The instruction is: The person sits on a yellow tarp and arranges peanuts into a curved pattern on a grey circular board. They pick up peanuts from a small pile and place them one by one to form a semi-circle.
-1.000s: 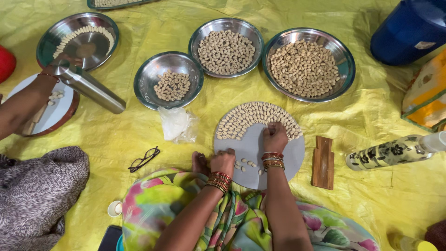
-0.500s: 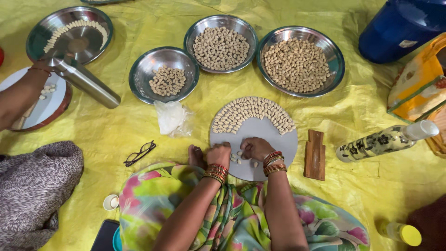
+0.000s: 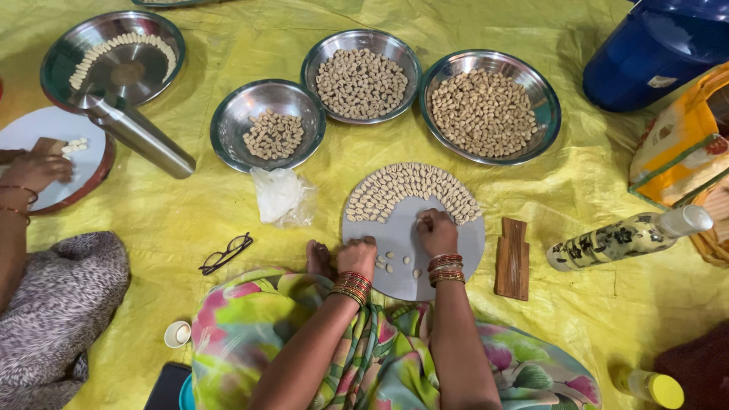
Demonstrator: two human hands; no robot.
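Note:
A round grey board (image 3: pixel 456 247) lies on the yellow sheet in front of me, with rows of small pale dough pieces (image 3: pixel 410 186) arched along its far edge. My right hand (image 3: pixel 437 230) rests on the board's middle, its fingers pinched on a small dough piece just under the rows. At the board's near left edge sits my left hand (image 3: pixel 357 257), fingers curled, beside several loose pieces (image 3: pixel 395 260). Bangles circle both wrists. My bare foot (image 3: pixel 317 258) lies left of the board.
Three steel bowls of pale pieces (image 3: pixel 273 133) (image 3: pixel 362 76) (image 3: pixel 486 106) stand beyond the board. Another person's hand (image 3: pixel 34 168) works on a white board at left, near a steel cylinder (image 3: pixel 140 137). A wooden block (image 3: pixel 512 258), patterned bottle (image 3: pixel 626 237), spectacles (image 3: pixel 225 253), plastic bag (image 3: pixel 281 196) and blue container (image 3: pixel 657 49) lie around.
My right hand drew back from the far rows toward the board's middle, then moved out a little again. My left hand stayed at the near left edge.

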